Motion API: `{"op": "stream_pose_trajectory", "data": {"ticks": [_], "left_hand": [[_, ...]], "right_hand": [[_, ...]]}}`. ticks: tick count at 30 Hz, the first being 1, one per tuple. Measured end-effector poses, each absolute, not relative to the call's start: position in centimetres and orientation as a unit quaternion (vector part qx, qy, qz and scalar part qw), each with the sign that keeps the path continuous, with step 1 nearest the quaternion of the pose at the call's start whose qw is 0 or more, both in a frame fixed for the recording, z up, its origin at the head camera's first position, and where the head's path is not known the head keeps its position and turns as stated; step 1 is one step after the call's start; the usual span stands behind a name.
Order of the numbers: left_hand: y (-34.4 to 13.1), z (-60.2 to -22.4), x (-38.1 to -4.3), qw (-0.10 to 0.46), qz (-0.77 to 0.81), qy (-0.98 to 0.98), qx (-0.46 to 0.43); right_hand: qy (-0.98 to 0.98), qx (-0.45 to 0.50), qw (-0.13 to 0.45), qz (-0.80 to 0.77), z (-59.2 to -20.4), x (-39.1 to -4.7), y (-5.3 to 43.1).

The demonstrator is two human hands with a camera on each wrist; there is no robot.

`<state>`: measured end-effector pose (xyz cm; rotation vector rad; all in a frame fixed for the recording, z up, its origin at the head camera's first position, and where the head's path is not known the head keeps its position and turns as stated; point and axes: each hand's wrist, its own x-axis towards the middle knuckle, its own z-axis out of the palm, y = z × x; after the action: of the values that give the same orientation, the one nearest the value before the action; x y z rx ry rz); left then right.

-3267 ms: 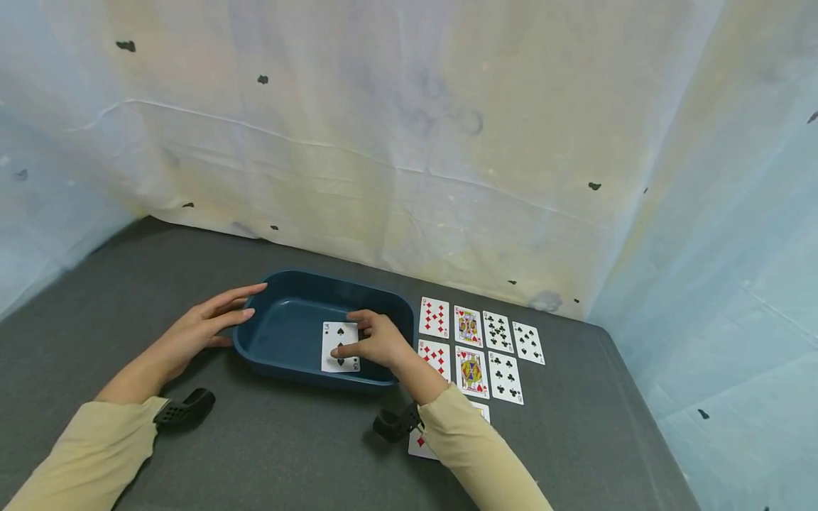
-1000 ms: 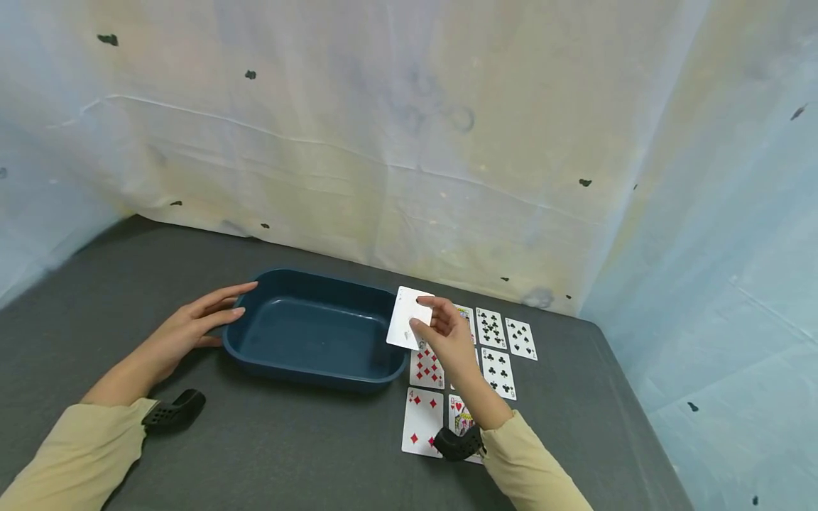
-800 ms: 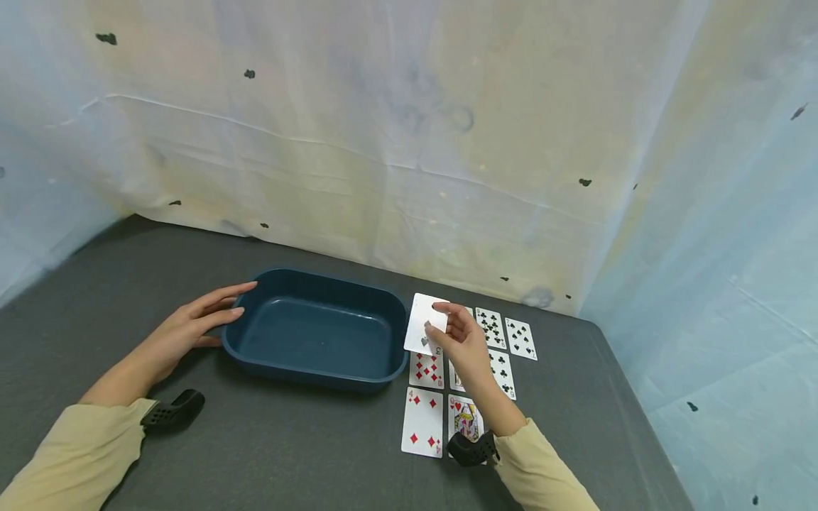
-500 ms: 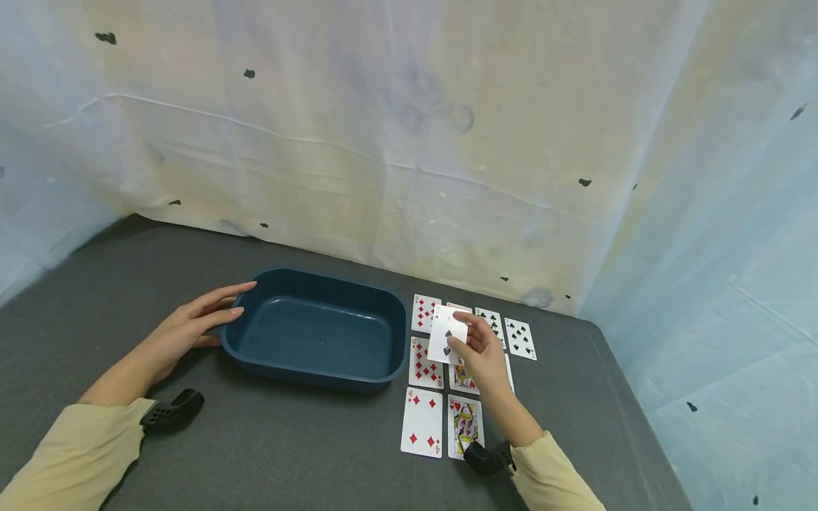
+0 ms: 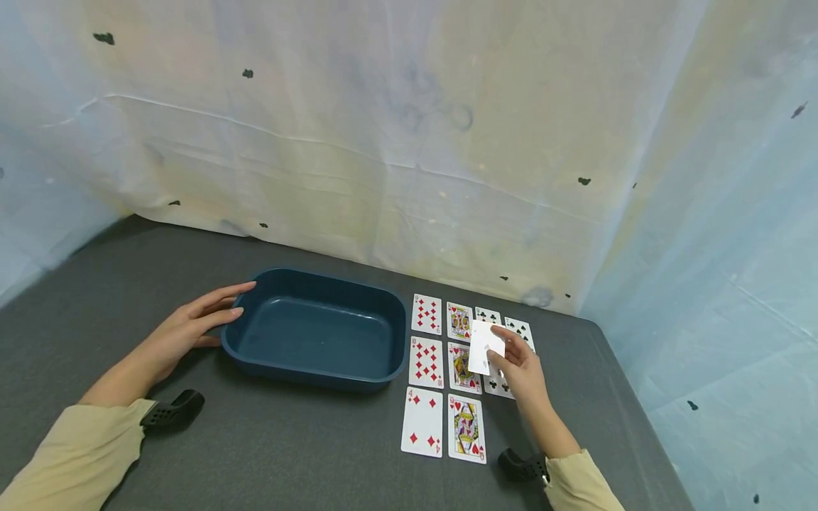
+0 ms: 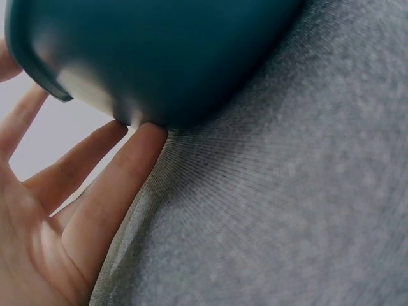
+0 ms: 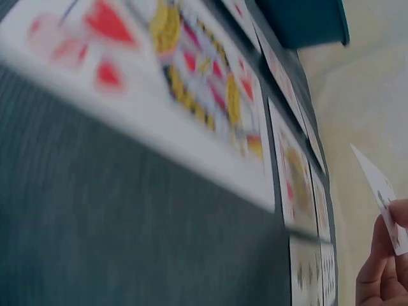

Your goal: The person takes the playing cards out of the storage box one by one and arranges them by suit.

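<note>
In the head view, my right hand [image 5: 525,370] pinches a playing card [image 5: 483,346] between thumb and fingers, above the clubs cards. Glare washes out most of the card's face; a moment ago it showed as the three of spades. The right wrist view has the same card [image 7: 381,191] tilted in the fingertips, clear of the table. My left hand [image 5: 192,326] rests on the left end of a dark blue tray [image 5: 319,377], fingers extended. In the left wrist view, its fingertips touch the outer wall of the tray [image 6: 166,57].
Right of the tray, face-up cards lie in columns: diamonds, with the four of diamonds [image 5: 422,421] nearest; hearts, with the queen of hearts [image 5: 466,429] nearest; then clubs, partly hidden [image 5: 497,385]. A spades card [image 5: 520,328] lies farthest right. A cloth wall [image 5: 383,177] stands behind.
My right hand has lifted the three of spades out of the tray and carried it rightward over the diamonds and hearts to the clubs. The left hand has stayed on the tray.
</note>
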<state>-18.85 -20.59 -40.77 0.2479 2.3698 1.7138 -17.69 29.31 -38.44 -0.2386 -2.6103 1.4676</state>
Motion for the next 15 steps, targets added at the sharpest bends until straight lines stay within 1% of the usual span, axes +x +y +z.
{"op": "stream_pose_trajectory", "data": {"ticks": [7,15], "left_hand": [[-20.8,-40.8,-18.8,0.099,0.583,0.801,0.092],[-20.8,-40.9,-19.0,0.101,0.578,0.805,0.090]], "right_hand": [[-0.876,-0.110,0.047,0.467,-38.3,-17.0,32.2],[-0.894,-0.125,0.029,0.430,-38.7,-16.4,35.0]]}}
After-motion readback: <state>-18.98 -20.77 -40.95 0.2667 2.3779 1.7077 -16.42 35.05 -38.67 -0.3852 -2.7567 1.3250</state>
